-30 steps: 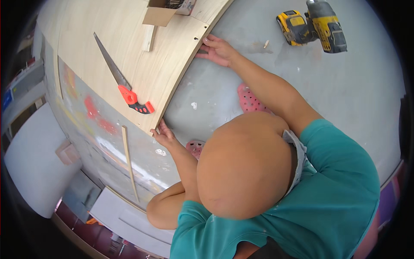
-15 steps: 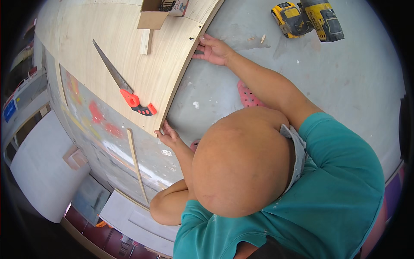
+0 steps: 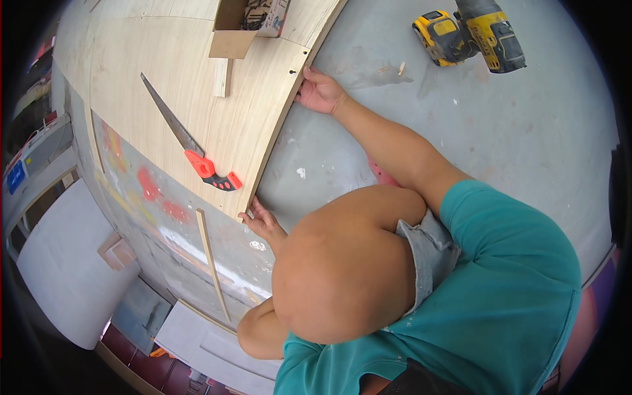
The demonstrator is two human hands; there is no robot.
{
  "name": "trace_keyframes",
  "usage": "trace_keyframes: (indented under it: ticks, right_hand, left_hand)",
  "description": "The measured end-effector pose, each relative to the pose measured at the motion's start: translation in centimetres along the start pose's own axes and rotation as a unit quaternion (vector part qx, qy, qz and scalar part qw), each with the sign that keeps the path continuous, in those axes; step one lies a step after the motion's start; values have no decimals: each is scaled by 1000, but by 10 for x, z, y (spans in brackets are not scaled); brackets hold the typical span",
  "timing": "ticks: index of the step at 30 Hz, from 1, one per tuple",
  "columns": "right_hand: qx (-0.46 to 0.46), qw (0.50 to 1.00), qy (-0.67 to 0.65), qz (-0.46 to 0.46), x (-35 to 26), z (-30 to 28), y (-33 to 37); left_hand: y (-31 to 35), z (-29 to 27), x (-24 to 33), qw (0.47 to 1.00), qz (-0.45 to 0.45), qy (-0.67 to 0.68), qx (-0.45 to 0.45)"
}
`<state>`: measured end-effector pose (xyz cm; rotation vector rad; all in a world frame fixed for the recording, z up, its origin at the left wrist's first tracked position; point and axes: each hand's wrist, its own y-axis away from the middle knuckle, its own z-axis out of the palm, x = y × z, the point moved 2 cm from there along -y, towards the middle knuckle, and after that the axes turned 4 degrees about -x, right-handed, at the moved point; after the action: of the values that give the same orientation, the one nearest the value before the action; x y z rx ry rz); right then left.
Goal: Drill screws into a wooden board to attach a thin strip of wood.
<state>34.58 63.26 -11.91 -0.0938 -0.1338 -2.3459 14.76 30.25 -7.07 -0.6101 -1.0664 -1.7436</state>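
Note:
A large pale plywood panel (image 3: 164, 46) lies across the upper left, with screws standing near its right edge. My right hand (image 3: 321, 92) grips that edge beside the screws, its fingers partly hidden beneath the board. Lower down, my left hand (image 3: 263, 220) holds the panel's near corner between thumb and fingers. A handsaw (image 3: 174, 125) with a red and black handle rests on the panel. Farther up are a short wood block (image 3: 222, 78) and an open cardboard box (image 3: 234, 43) with dark screws inside.
Two yellow and black cordless power tools (image 3: 471, 36) are on the grey floor (image 3: 421, 125) at upper right. A thin wooden strip (image 3: 212, 263) lies left of my knee (image 3: 342, 270). White boards (image 3: 76, 263) stand at the far left.
My right hand has closed in on the panel edge, its fingers now more tucked under. My left hand stays at the corner. My knee has shifted left, and the whole view sits slightly lower.

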Motion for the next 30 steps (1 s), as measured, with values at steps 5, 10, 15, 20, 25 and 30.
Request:
trace_keyframes:
  ticks: [5,10,15,20,25,30]
  right_hand:
    - [4,1000,14,16,7,2,2]
    - [245,891,361,128,16,53,53]
    - [268,569,773,-85,-38,82,220]
    - [251,751,586,174,68,117,168]
    - [330,772,542,30,86,107,172]
    - [389,470,736,-294,-41,90,279]
  left_hand:
    - [8,-20,1,999,-4,17,38]
    - [-23,-14,34,995,-55,80,-39]
    - [-50,-26,72,996,-20,80,-14]
    - [-55,-61,85,999,18,38,-12]
    - [-56,-79,107,999,33,15,3]
    - [-52,-92,136,999,20,29,32]
